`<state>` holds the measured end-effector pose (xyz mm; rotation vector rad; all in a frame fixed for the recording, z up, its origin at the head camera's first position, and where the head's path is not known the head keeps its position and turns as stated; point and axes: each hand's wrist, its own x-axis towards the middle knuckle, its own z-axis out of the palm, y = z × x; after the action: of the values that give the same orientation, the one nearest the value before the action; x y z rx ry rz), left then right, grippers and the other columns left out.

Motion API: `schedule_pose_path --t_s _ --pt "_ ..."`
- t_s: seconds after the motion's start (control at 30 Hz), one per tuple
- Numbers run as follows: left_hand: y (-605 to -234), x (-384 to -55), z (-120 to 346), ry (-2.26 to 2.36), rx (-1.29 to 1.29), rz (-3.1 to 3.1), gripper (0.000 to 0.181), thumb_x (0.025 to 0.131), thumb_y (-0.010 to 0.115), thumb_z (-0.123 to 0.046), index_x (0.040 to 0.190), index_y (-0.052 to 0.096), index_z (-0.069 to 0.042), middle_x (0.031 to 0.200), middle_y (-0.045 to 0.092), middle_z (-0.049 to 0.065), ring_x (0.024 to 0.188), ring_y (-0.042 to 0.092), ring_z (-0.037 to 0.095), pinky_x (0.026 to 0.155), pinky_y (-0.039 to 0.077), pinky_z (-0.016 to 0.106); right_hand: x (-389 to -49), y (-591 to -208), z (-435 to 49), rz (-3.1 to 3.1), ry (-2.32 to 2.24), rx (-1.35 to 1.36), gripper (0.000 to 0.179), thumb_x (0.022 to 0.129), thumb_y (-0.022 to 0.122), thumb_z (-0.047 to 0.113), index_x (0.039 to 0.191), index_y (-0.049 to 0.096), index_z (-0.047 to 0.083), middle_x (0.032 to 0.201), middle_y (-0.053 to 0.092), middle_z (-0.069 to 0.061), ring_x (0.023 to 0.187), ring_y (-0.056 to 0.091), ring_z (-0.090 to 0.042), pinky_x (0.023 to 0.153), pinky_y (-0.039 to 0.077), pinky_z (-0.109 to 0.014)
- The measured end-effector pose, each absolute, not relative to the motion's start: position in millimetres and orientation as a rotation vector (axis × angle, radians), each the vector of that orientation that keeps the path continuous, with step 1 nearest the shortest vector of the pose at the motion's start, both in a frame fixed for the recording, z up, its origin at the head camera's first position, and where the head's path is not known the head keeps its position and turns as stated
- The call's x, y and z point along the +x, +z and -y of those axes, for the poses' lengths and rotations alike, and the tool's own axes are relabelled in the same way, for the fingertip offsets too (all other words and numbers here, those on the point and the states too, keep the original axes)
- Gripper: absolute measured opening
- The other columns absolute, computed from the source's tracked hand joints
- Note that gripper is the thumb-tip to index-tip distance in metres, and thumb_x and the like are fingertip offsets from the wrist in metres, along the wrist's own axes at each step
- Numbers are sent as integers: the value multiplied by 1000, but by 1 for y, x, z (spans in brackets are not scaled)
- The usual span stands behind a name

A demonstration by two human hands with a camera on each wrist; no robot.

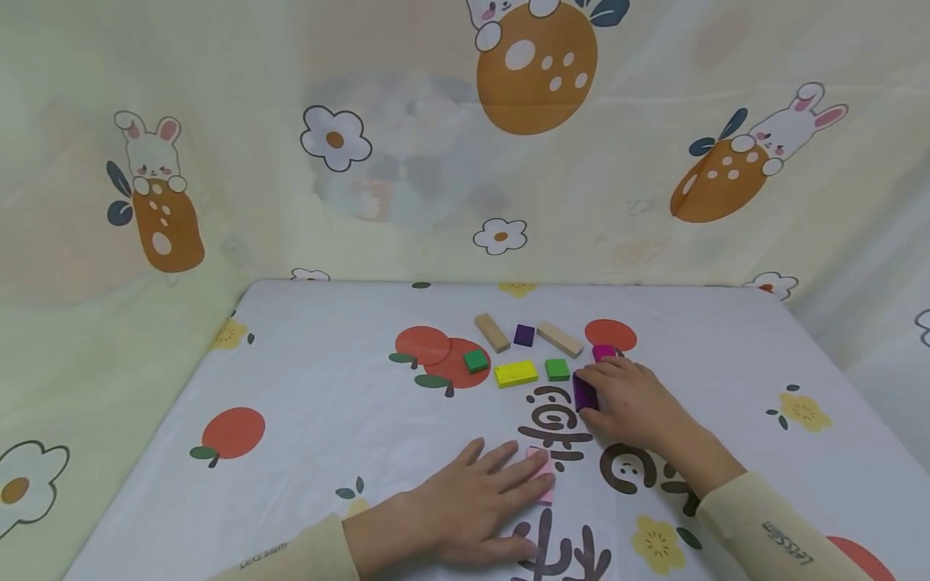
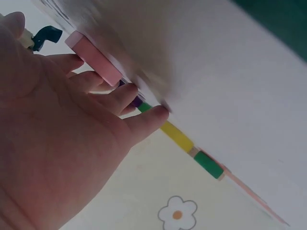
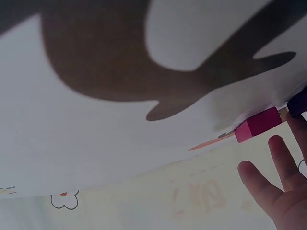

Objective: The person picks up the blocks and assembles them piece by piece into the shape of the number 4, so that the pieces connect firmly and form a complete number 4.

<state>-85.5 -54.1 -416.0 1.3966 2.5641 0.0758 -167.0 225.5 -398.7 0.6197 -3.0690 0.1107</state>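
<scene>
In the head view my left hand (image 1: 472,504) is spread at the front of the table, its fingers straight. Two of its fingertips lie over a pink block (image 1: 542,489), which also shows beside the fingers in the left wrist view (image 2: 94,60). My right hand (image 1: 639,403) pinches a dark purple block (image 1: 584,392) between thumb and fingers, farther back and to the right. Just beyond those fingers sits a magenta block (image 1: 602,353), partly covered by the hand. The right wrist view has the magenta block (image 3: 259,125) close to the purple one (image 3: 298,102).
Left of the right hand lie a light green block (image 1: 557,369), a yellow block (image 1: 516,374) and a dark green block (image 1: 475,361). Behind them are two wooden blocks (image 1: 492,332) (image 1: 559,340) and a small purple block (image 1: 524,335). A patterned curtain (image 1: 407,250) hangs behind the table.
</scene>
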Motion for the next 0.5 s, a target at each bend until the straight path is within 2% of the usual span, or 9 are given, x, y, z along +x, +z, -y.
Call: schedule_pose_path --t_s 0.5 --pt "-416 -88 53 56 1377 -2556 73 102 25 -72 166 13 -39 174 5 -15 160 20 24 125 26 59 -155 -392 -210 2995 197 683 57 86 81 37 134 68 8 132 67 -15 128 58 -39 107 45 -66"
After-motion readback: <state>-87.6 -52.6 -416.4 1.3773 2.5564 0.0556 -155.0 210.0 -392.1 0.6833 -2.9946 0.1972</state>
